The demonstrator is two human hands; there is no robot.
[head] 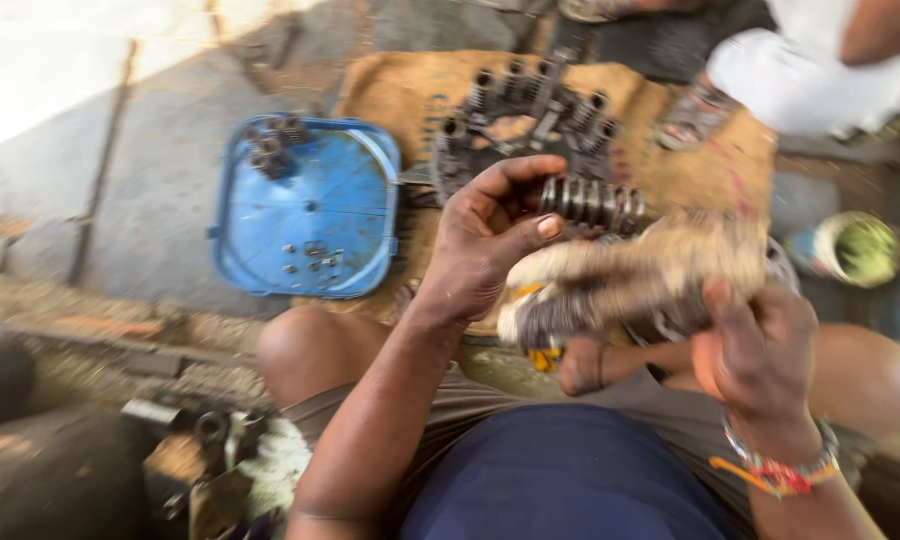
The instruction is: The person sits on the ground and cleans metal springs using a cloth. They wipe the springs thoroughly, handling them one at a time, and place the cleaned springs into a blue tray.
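Two bare hands work over the lap, above a burlap mat [410, 95] on the floor. Left hand [485, 235] curls round a steel coil spring [592, 202], thumb and fingers closed on its near end, the spring lying roughly level and sticking out to the right. Right hand [760, 350] is clamped on a dirty rag [640, 275], bunched and blurred with motion, just under the spring and touching or nearly touching it; cannot tell which

Spring looks stiff, dense for its size, likely oily, so slippery on bare skin. Best hold is across the coils near one end, where the ridges give purchase; the rag adds friction. Rag is soft, light, no care needed

On the mat beyond: a round metal part [525, 115] ringed with more upright springs. Left of it a blue plastic lid [310, 205] used as a tray, holding small bolts and a cluster of springs. Another person's foot and pale clothing at top right. A green-lined tin [855, 248] at far right
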